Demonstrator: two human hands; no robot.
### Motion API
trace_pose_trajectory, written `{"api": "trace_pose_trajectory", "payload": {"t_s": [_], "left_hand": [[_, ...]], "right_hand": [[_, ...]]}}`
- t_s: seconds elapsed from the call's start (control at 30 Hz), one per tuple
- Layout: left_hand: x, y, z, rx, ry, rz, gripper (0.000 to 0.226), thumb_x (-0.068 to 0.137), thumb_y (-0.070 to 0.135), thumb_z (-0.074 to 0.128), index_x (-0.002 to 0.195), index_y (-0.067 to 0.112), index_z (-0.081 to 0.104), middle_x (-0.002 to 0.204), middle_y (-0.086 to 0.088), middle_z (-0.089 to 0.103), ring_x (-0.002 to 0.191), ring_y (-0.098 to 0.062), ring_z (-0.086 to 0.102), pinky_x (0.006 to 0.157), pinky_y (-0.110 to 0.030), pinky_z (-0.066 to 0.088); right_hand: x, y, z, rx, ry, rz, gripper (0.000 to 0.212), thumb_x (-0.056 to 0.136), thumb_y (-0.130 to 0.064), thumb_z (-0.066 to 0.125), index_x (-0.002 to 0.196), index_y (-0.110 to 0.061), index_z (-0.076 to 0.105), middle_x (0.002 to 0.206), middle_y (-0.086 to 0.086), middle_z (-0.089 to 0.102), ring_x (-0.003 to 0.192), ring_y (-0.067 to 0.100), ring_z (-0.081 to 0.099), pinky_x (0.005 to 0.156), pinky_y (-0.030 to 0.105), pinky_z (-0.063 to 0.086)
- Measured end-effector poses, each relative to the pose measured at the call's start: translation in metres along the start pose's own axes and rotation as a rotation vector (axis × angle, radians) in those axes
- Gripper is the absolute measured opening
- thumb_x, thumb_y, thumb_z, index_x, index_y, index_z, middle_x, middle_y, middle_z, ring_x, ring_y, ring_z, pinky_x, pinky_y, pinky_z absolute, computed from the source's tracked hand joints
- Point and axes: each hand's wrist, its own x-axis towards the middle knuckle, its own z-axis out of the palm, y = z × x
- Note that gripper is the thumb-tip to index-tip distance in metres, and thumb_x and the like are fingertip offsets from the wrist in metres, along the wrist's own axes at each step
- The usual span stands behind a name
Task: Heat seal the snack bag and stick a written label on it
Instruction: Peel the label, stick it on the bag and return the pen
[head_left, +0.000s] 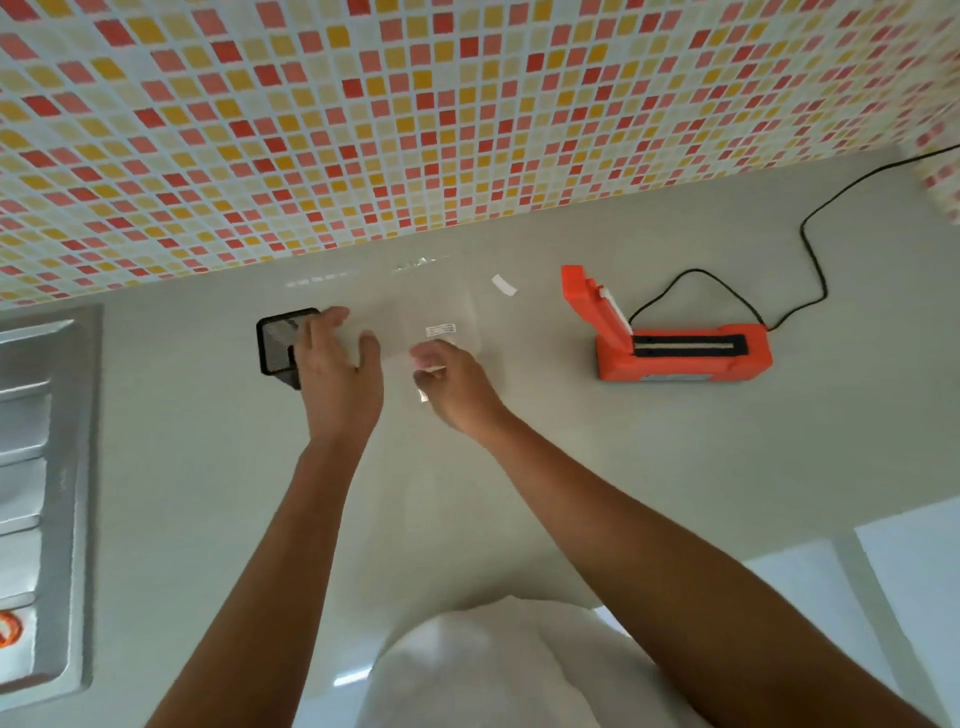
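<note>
Clear plastic snack bag (402, 318) lies flat on the bench (571, 467) just beyond both hands. The left hand (337, 366) is spread open on its left end, the right hand (453, 387) curled at its near edge with the grip unclear. An orange heat sealer (681, 349) sits open, rightward.

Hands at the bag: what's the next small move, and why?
Probably press the label flat with the right hand: it lies on the bag just beyond those fingers, and the left hand rests on the bag.
</note>
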Motion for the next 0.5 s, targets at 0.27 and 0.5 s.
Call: {"api": "trace_pose_trajectory", "payload": {"t_s": [0.27,0.5], "left_hand": [[-0.073,0.039,0.112,-0.001,-0.643,-0.058,0.060,0.078,0.027,0.079,0.128,0.007,0.051,0.120,-0.011,0.056,0.109,-0.027,0.055,0.093,-0.032,0.043],[-0.099,0.084,0.197,-0.041,-0.749,-0.097,0.088,0.069,0.032,0.086,0.140,0.011,0.039,0.133,-0.005,0.047,0.108,-0.029,0.056,0.093,-0.039,0.048]], "right_hand": [[-0.077,0.067,-0.137,0.178,0.321,0.180,0.020,0.086,-0.006,0.058,0.101,-0.013,0.068,0.096,-0.003,0.068,0.080,0.019,0.066,0.074,0.045,0.059],[-0.096,0.136,-0.249,0.244,0.552,0.349,0.017,0.087,-0.002,0.057,0.101,-0.010,0.063,0.096,0.001,0.062,0.075,0.017,0.061,0.075,0.042,0.058]]}}
